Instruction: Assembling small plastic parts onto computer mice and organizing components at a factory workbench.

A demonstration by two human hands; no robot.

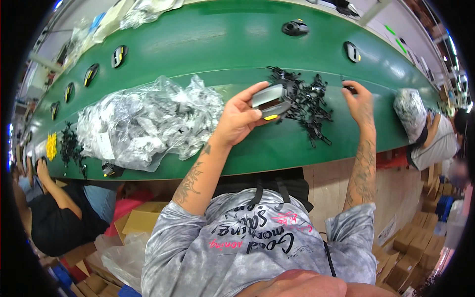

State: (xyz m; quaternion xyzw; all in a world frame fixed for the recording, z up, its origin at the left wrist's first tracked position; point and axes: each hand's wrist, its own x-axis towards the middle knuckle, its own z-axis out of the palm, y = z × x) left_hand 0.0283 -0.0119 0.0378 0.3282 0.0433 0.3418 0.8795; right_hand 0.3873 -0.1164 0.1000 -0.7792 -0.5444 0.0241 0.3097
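— What's in the clear plastic bag (148,121)?
— Grey and black parts, on the green worktop (222,44) at nine o'clock of the left hand (240,119).
— And that hand?
— Clamped around a grey housing (271,101), long axis towards three o'clock. The right hand (360,101) pinches a small black part (349,89) beside the black pile (304,101).

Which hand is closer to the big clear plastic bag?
Left. The left hand, holding a grey part, is just right of the bag with a small gap. The right hand is much farther right, beyond the pile of black pieces.
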